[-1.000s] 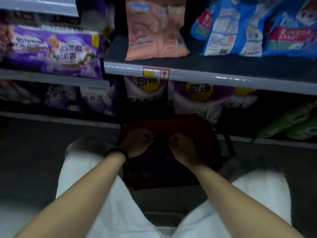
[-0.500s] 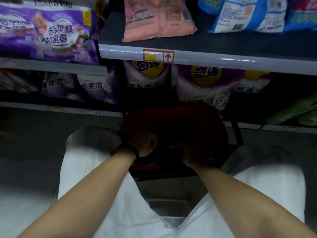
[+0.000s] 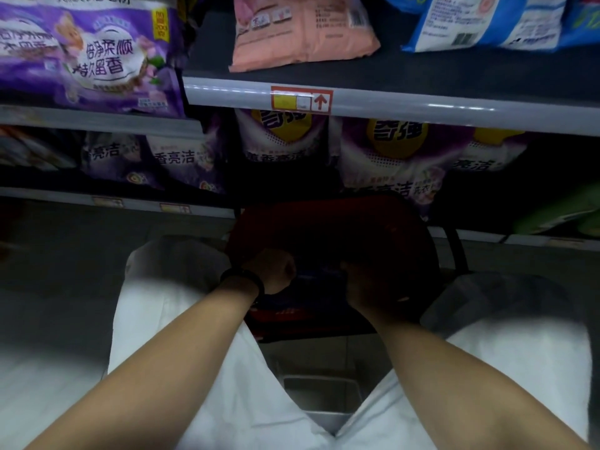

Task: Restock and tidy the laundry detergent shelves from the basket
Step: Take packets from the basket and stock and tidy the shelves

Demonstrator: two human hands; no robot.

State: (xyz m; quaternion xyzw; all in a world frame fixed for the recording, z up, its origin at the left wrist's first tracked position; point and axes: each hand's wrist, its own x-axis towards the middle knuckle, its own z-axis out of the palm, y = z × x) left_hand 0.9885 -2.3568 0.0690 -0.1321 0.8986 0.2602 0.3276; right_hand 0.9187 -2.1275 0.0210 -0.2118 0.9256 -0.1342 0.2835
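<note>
Head view looks down on the red basket [image 3: 324, 222], which sits on the floor just in front of the lowest shelf, between the person's knees in white trousers [image 3: 168, 287]. Both hands are down inside it. The left hand [image 3: 272, 271], with a black wristband [image 3: 243, 279], has its fingers curled into a fist; what it grips, if anything, is hidden. The right hand [image 3: 367, 287] lies in deep shadow, so I cannot tell its grip. Between the hands shows a dark blue pack [image 3: 311, 276]. The basket's black handle [image 3: 454, 248] hangs at its right side.

Purple detergent bags [image 3: 389, 157] stand on the shelf behind the basket, with green bags [image 3: 558, 212] at the right. Above the grey shelf rail [image 3: 422, 112] and its price tag [image 3: 302, 100] lie a pink bag [image 3: 302, 30], blue-and-white bags [image 3: 487, 21] and, on the left, a large purple bag [image 3: 87, 56]. The floor [image 3: 65, 254] is grey and dim.
</note>
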